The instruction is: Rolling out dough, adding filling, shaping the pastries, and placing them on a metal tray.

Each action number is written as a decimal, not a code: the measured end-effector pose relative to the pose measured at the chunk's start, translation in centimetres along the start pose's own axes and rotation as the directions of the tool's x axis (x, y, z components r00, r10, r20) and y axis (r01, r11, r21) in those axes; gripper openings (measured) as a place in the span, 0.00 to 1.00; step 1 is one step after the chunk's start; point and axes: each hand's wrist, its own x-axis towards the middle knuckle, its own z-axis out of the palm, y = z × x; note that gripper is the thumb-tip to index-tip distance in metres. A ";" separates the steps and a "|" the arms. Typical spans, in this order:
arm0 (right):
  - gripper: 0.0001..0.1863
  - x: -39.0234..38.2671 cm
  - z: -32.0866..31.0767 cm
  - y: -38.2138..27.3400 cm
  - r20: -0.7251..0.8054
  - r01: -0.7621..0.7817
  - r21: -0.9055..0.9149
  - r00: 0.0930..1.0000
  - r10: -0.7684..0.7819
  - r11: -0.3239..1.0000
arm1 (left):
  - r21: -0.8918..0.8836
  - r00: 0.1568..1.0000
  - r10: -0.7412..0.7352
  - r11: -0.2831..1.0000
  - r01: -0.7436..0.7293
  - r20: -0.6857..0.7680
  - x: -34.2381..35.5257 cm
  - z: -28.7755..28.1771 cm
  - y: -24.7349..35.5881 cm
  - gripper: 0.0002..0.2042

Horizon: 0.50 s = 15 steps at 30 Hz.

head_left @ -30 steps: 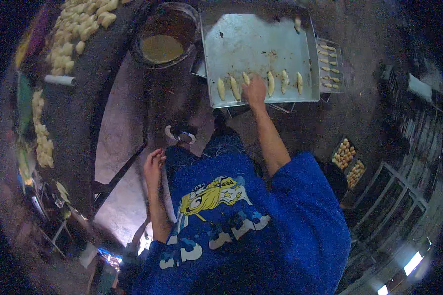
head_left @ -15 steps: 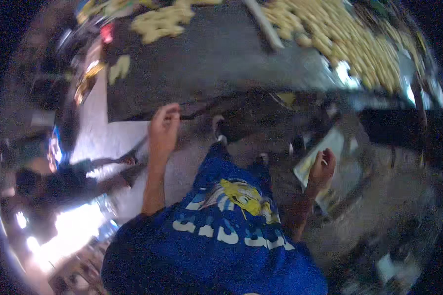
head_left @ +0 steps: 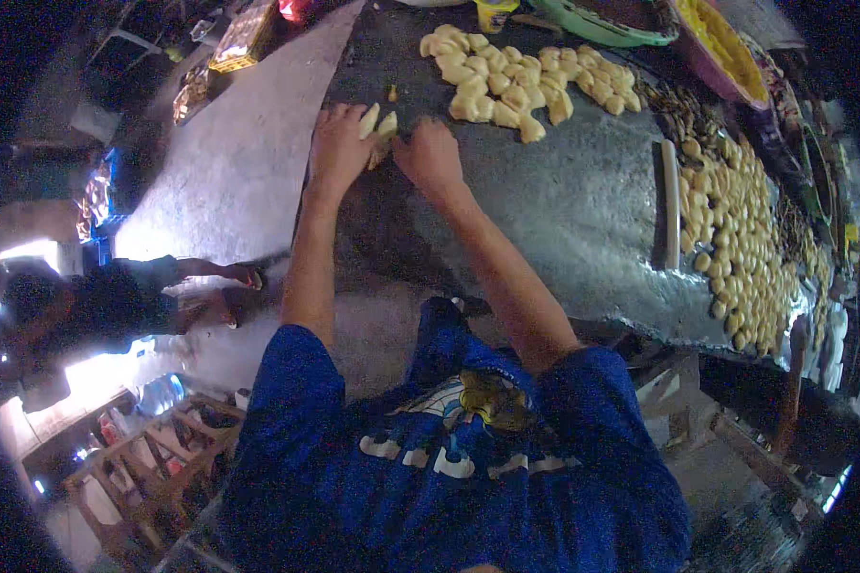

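Two pale dough strips (head_left: 386,128) lie on the dark worktable (head_left: 554,210) near its left edge. My left hand (head_left: 339,153) rests just left of them, fingertips beside the strips, fingers apart and slightly bent. My right hand (head_left: 432,158) is just right of the strips, its fingers curled down toward the table; what is under them is hidden. Beyond my hands lies a cluster of irregular dough lumps (head_left: 506,86).
Many oval dough pieces (head_left: 736,239) cover the table's right side beside a pale rolling pin (head_left: 671,205). Basins, one green (head_left: 602,38), one pink with yellow contents (head_left: 721,48), stand behind. A co-worker (head_left: 86,306) is at the left; a wooden rack (head_left: 153,449) stands lower left.
I have turned from the metal tray of shaped dough to the dark worktable. Both hands have moved forward onto the table, beside the dough strips.
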 end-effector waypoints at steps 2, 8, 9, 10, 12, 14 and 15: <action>0.15 2.4 2.3 -1.1 -0.016 0.004 -0.073 1.000 -0.005 0.997 | -0.033 0.994 -0.067 0.997 0.070 0.090 0.4 0.2 -0.7 0.17; 0.14 4.9 5.5 -2.9 -0.046 -0.197 -0.072 0.980 0.194 0.978 | 0.109 0.973 -0.081 0.992 0.058 0.218 0.9 -0.3 -2.2 0.12; 0.14 5.1 5.5 -3.0 -0.031 -0.192 -0.063 0.981 0.190 0.979 | 0.157 0.982 -0.054 0.987 0.026 0.183 1.0 -0.4 -2.2 0.11; 0.14 5.3 5.1 -2.9 -0.027 -0.195 -0.034 0.981 0.194 0.980 | 0.207 0.978 -0.052 0.978 0.009 0.202 1.2 -0.4 -2.2 0.10; 0.14 5.5 3.8 -2.4 -0.012 -0.172 -0.041 0.985 0.171 0.984 | 0.193 0.973 -0.082 0.980 0.040 0.215 1.4 -0.2 -2.3 0.10; 0.14 5.2 1.6 -1.5 -0.010 -0.162 -0.024 0.987 0.162 0.986 | 0.189 0.949 -0.131 0.979 0.078 0.287 1.5 0.3 -2.4 0.10; 0.14 4.9 0.1 -0.8 0.042 -0.240 0.232 0.971 0.237 0.943 | 0.189 0.961 -0.152 0.976 0.109 0.229 1.5 0.6 -2.6 0.12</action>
